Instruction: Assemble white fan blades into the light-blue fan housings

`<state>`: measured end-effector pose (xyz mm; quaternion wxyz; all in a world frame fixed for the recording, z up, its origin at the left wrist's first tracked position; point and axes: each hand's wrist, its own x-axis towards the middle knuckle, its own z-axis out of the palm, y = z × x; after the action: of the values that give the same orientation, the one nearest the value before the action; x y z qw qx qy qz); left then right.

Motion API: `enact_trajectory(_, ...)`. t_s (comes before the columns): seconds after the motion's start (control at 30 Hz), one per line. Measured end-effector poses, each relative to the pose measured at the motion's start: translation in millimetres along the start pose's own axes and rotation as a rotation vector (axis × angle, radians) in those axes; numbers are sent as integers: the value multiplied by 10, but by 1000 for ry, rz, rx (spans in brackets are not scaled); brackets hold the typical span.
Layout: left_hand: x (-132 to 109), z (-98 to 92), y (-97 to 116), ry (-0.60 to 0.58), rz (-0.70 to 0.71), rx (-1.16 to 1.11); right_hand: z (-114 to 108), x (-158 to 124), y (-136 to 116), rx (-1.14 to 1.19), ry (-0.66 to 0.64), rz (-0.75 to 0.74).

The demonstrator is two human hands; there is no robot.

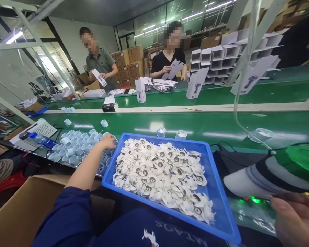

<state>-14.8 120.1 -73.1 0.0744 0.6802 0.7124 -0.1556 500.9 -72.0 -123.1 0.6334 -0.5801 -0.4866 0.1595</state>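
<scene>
My left hand (107,141) reaches over the left rim of a blue tray (221,192), its fingers curled down together among light blue plastic cups (78,149). What those fingers hold, if anything, is hidden. Small white fan impellers (158,171) with dark round hubs fill the tray in a loose heap. At the lower right edge is my right hand (296,216), just under a white bottle (244,181) with a black band and a green lid. Its fingers are partly cut off by the frame, so I cannot tell whether they grip anything. Small red and green lights glow beside that hand.
A green conveyor belt (213,121) crosses ahead, with several light blue cups on it. Beyond it, two people handle white printed boxes (194,84). Stacked open white boxes (218,58) stand at the back right. A clear hose (237,103) hangs down; a cardboard box (23,209) is at lower left.
</scene>
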Motion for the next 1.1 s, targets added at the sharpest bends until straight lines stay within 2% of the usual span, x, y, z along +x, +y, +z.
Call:
enact_trajectory(0.1,36,26,2,33,-65,-55,67,-4,-122,37,69,154)
enact_trajectory(0.17,50,27,11,79,-99,-118,112,-17,-156,64,105,147)
enact_trajectory(0.27,4,-51,-9,203,-132,-256,156,-33,-145,174,79,185)
enact_trajectory(0.33,-103,-148,-57,327,-150,-379,173,-51,-131,189,58,238)
enact_trajectory(0.4,-275,-235,-104,471,-156,-527,194,-73,-130,174,103,239)
enact_trajectory(0.5,-613,-243,-56,641,-62,-773,242,-59,-148,256,180,193)
enact_trajectory(0.57,-857,-152,115,688,98,-941,266,13,-189,361,178,186)
enact_trajectory(0.63,-1091,-16,397,653,309,-1105,274,136,-294,421,162,198)
enact_trajectory(0.73,-1396,166,928,406,664,-1236,305,334,-641,532,74,247)
enact_trajectory(0.8,-1562,221,1277,234,853,-1201,393,413,-971,773,-50,281)
enact_trajectory(0.87,-1696,215,1571,184,935,-1090,555,425,-1289,924,-248,307)
enact_trajectory(0.97,-1838,131,1866,248,953,-906,855,344,-1583,1037,-464,282)
enact_trajectory(1.03,-1900,66,1969,306,963,-857,1006,261,-1637,1066,-514,238)
enact_trajectory(1.1,-1944,21,2019,335,976,-880,1082,187,-1624,1079,-508,210)
